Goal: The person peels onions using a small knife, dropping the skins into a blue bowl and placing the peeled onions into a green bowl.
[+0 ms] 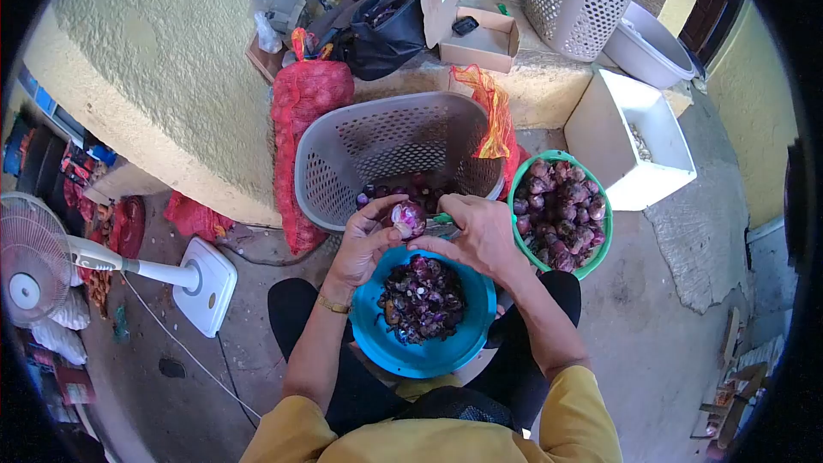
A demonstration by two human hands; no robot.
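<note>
My left hand [369, 243] is closed around a red onion [408, 218] whose pale cut end faces up. Close by on the right, my right hand [474, 231] grips a knife with a green handle [442, 219]; most of its blade is hidden by the fingers. Below both hands, between my knees, a blue basin [377, 351] holds a heap of dark onion skins and trimmings [422, 298]. Just beyond the hands stands a grey perforated basket [343, 133] with several purple onions at its bottom. A green basket [607, 240] of unpeeled red onions sits to the right.
A red mesh sack of onions [300, 137] leans left of the grey basket. Behind are a black bag [377, 39], a cardboard box [480, 51] and a tall beige basket [574, 0]. A white foam box [634, 171] stands right; a fan [129, 266] stands left.
</note>
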